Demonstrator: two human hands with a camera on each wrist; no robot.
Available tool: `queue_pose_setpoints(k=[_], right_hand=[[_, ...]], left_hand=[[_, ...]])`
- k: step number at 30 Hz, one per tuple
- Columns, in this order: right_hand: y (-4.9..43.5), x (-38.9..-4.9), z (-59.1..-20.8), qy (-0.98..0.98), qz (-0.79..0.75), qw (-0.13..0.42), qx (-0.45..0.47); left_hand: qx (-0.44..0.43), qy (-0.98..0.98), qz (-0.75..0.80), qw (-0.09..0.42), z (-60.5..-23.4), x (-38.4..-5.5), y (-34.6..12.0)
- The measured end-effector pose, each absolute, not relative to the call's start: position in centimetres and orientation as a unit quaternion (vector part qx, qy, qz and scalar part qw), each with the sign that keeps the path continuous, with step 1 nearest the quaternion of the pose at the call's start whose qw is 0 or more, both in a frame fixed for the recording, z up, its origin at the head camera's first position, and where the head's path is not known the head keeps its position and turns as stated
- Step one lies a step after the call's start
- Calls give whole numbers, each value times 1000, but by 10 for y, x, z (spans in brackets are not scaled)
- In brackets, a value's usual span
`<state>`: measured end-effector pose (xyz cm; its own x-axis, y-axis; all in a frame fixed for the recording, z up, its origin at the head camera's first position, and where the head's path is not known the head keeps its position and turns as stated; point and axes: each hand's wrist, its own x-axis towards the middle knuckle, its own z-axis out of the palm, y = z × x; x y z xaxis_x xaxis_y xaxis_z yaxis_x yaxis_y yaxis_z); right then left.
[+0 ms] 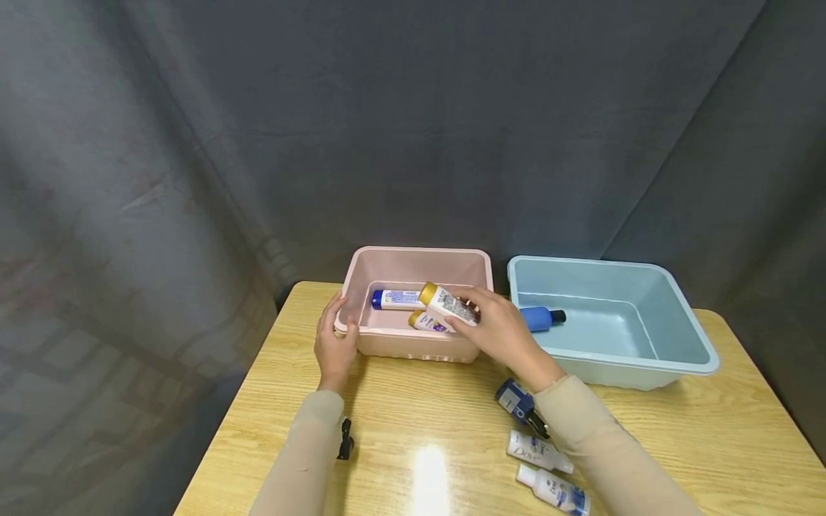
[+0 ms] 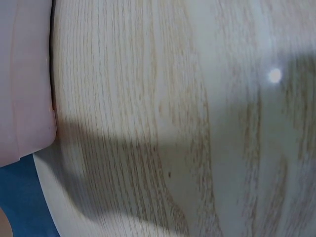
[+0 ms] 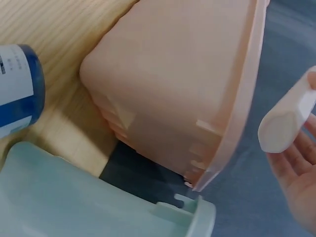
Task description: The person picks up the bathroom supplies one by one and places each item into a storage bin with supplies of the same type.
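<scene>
My right hand (image 1: pixel 495 324) grips a white bottle with a gold cap (image 1: pixel 445 304) over the front right part of the pink bin (image 1: pixel 422 345). The bottle tilts, its cap pointing up and left. In the right wrist view, its pale base (image 3: pixel 282 129) shows beside the fingers. My left hand (image 1: pixel 335 350) holds the bin's front left corner, thumb at the rim. Inside the bin lie a white tube with a blue cap (image 1: pixel 396 299) and another gold-capped bottle (image 1: pixel 427 322), partly hidden below the held one. The left wrist view shows the bin's wall (image 2: pixel 27 84) but little of the hand.
A light blue bin (image 1: pixel 619 362) stands to the right, with a blue bottle with a black cap (image 1: pixel 537 319) in it. A dark blue pump bottle (image 1: pixel 514 401) and two white bottles, one upper (image 1: pixel 537 451) and one lower (image 1: pixel 555 491), lie on the table near my right forearm.
</scene>
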<state>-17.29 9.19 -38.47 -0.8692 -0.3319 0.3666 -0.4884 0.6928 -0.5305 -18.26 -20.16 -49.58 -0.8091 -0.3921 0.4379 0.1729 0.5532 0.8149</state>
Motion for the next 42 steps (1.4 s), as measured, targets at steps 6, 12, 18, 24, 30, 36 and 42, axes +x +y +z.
queue_pose_setpoints(k=[6,12,18,24,30,36,42], right_hand=[[91,-182,-393,-911,316,123,235],[90,-191,-397,-915,305,118,237],[86,-198,-396,-927,273,100,238],[84,-206,-397,-929,253,112,245],[84,-210,-398,-931,251,106,243],[82,-215,-398,-936,244,96,236],[82,-220,-397,-942,241,61,224]], left_hand=[[67,-827,-470,299,-496,-182,-200],[69,-827,-471,300,-496,-181,-199],[70,-826,-470,302,-496,-181,-198],[68,-826,-470,306,-494,-181,-198],[61,-824,-472,309,-493,-180,-196],[62,-824,-468,313,-491,-178,-197],[67,-822,-470,313,-493,-178,-197]])
